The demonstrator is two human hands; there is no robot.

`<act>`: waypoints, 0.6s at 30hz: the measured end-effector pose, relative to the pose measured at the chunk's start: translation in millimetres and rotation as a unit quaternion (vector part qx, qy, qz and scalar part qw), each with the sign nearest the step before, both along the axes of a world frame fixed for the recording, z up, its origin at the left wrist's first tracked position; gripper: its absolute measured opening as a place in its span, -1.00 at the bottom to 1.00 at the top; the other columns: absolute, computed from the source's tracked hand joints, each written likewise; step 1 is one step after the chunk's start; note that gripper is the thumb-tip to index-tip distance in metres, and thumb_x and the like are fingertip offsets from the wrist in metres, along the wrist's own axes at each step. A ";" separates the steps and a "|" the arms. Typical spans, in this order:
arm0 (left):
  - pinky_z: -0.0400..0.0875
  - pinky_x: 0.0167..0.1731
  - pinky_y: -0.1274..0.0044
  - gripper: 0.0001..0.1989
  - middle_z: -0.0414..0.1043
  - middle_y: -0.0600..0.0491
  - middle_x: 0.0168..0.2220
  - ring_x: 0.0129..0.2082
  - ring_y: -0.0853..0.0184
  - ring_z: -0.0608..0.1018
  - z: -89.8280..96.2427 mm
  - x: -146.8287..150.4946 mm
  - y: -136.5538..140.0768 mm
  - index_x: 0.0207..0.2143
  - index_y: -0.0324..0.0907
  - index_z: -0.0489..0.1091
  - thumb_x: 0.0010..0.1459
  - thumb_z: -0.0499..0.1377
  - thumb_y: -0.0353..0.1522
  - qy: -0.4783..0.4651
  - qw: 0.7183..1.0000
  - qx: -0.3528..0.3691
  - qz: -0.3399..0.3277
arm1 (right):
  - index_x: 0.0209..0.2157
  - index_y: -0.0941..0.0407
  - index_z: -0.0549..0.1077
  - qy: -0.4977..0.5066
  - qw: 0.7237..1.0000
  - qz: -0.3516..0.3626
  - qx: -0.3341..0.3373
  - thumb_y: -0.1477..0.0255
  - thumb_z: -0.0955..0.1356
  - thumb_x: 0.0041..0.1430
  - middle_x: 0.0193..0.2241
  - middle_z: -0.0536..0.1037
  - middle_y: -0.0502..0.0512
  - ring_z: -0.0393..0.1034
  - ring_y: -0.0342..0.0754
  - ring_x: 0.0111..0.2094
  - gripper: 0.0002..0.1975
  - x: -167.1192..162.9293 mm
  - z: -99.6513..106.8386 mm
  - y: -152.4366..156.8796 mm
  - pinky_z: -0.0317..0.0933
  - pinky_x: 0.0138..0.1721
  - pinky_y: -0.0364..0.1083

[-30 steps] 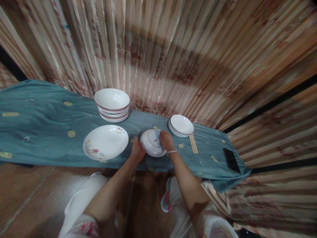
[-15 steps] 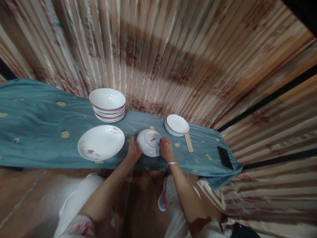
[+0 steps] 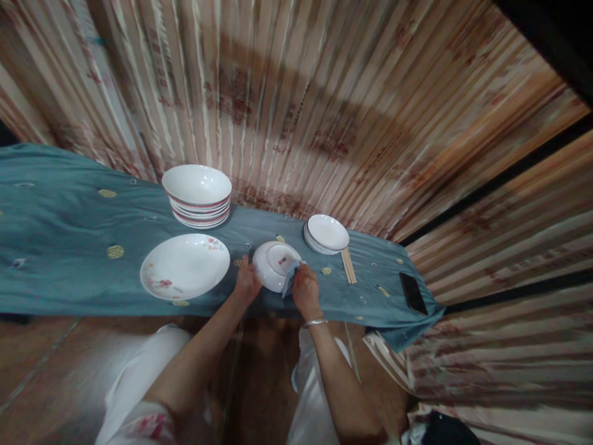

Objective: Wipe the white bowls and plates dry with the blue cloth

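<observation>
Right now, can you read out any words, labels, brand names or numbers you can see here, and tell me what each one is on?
None can be read.
Curtain: dark red marks that may be characters, too blurred to read.
Phone: screen dark, no text.
Upturned bowl between the left hand and right hand: small blue mark by the cloth, unreadable.
Flowered plate and tablecloth: patterns only.

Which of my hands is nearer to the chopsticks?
Right. Your right hand is at the upturned bowl, left of the chopsticks. Your left hand is farther away, on the bowl's other side.
</observation>
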State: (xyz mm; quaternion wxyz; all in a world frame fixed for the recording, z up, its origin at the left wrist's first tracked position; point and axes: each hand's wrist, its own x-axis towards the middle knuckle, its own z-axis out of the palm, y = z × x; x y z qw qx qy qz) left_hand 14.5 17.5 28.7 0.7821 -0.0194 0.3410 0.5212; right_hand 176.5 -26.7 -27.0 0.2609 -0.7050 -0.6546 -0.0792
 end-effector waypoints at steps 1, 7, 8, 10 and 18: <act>0.52 -0.02 0.38 -0.39 0.64 -0.18 -0.34 -0.16 0.15 0.66 -0.7 0.2 0.3 0.24 -0.49 0.24 0.42 -0.19 -0.18 -0.003 1.000 0.000 -0.001 | 0.10 0.34 0.41 -0.010 1.000 -0.005 -0.004 0.58 0.13 0.31 0.02 0.55 0.48 0.41 0.14 0.12 -0.58 -1.3 0.8 -1.8 0.31 0.11 0.13; 0.53 -0.05 0.44 -0.41 0.64 -0.16 -0.30 -0.18 0.17 0.66 -12.0 0.4 3.8 0.20 -0.44 0.30 0.40 -0.13 -0.15 -0.009 1.000 0.016 -0.002 | 0.11 0.36 0.40 -0.055 0.998 0.001 -0.012 0.59 0.13 0.33 0.03 0.54 0.47 0.42 0.13 0.09 -0.58 -8.3 4.0 -12.3 0.29 0.11 0.11; 0.53 -0.05 0.43 -0.41 0.64 -0.16 -0.29 -0.18 0.17 0.66 -13.9 0.3 4.3 0.20 -0.43 0.31 0.39 -0.11 -0.15 -0.007 1.000 0.017 -0.004 | 0.11 0.36 0.40 -0.060 0.998 0.003 -0.014 0.58 0.12 0.33 0.03 0.54 0.48 0.42 0.14 0.09 -0.58 -9.8 4.3 -13.7 0.28 0.11 0.10; 0.53 -0.06 0.41 -0.41 0.63 -0.16 -0.26 -0.18 0.15 0.65 -16.6 0.2 5.2 0.19 -0.42 0.31 0.37 -0.05 -0.12 -0.002 1.000 0.018 -0.008 | 0.11 0.38 0.41 -0.069 0.997 0.006 -0.025 0.58 0.11 0.34 0.04 0.53 0.49 0.40 0.15 0.11 -0.58 -13.3 5.3 -15.8 0.27 0.11 0.11; 0.50 -0.02 0.39 -0.41 0.63 -0.16 -0.25 -0.12 0.11 0.64 -12.5 -0.3 4.0 0.17 -0.40 0.33 0.38 -0.11 -0.12 -0.001 0.999 0.030 -0.017 | 0.15 0.43 0.37 -0.077 0.994 0.001 -0.075 0.66 0.15 0.32 0.12 0.46 0.53 0.31 0.16 0.20 -0.57 -27.8 14.5 -24.3 0.20 0.20 0.11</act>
